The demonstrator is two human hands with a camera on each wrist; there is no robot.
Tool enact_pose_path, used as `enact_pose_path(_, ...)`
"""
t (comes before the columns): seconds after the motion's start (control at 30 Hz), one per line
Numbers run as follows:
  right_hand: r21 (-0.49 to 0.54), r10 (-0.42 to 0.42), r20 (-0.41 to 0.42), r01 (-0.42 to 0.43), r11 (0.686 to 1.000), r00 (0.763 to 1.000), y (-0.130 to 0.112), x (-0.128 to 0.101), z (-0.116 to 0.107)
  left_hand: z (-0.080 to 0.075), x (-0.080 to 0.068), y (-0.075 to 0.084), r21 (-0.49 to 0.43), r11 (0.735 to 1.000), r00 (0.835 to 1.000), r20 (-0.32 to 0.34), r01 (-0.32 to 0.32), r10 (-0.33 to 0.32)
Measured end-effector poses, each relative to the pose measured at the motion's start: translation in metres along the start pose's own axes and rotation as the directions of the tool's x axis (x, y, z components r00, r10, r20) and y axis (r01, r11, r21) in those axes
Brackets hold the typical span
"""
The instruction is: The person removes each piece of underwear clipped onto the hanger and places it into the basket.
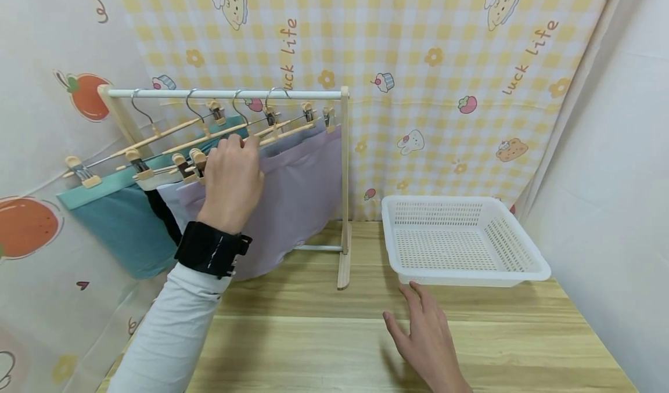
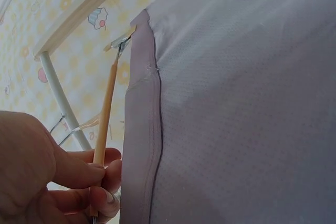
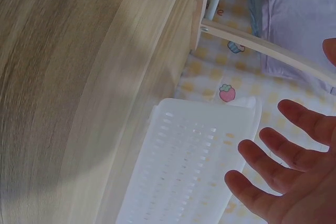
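Pinched between thumb and fingers of my left hand (image 1: 232,175) is the wooden bar of a clip hanger (image 2: 104,121), the frontmost one on the rack; the left wrist view shows the fingertips (image 2: 92,174) wrapped round that thin bar. From this hanger hangs a lilac cloth (image 1: 298,195), clipped at its top edge, its hem seam running right beside my thumb. The hanger's wire hook sits over the white rail (image 1: 230,93) of a small wooden drying rack (image 1: 344,207) standing at the left rear of the table.

Behind the lilac cloth hang more clip hangers on the same rail, carrying a white piece with a black edge (image 1: 159,204) and a teal cloth (image 1: 122,224) furthest left.

My right hand (image 1: 425,341) is flat and relaxed, fingers spread, holding nothing, low over the wooden table (image 1: 324,346) just in front of a white perforated plastic basket (image 1: 462,239), its fingertips near the basket's front rim. The basket sits to the right of the rack, apart from it. A yellow checked cartoon curtain (image 1: 418,62) hangs behind everything.
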State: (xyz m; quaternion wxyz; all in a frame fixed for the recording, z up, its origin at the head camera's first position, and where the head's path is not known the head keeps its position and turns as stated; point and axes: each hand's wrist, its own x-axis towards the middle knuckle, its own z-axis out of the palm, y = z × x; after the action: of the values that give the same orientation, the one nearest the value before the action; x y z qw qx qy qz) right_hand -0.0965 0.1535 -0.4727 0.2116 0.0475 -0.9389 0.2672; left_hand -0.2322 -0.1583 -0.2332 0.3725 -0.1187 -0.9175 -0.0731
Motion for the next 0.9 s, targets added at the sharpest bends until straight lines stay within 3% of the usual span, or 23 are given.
enact_pose_path(0.27,0.004,-0.007,-0.009,0.007,1.000,1.000,-0.001,-0.001,0.001,0.009,-0.025,-0.010,0.014,1.000,1.000,-0.022,-0.017,0.017)
enact_pose_path(0.43,0.005,-0.010,-0.011,0.010,1.000,1.000,-0.001,-0.001,0.003,0.016,-0.041,-0.017,-0.002,1.000,1.000,0.012,0.022,-0.022)
enact_pose_path(0.63,0.011,-0.015,-0.006,0.015,1.000,1.000,-0.001,0.000,0.005,0.021,-0.062,-0.025,-0.041,0.998,0.999,-0.005,0.048,-0.048)
enact_pose_path(0.9,0.023,0.005,0.025,-0.005,1.000,1.000,-0.002,0.001,0.005,0.019,-0.084,-0.022,-0.025,0.999,0.999,0.031,0.022,-0.022)
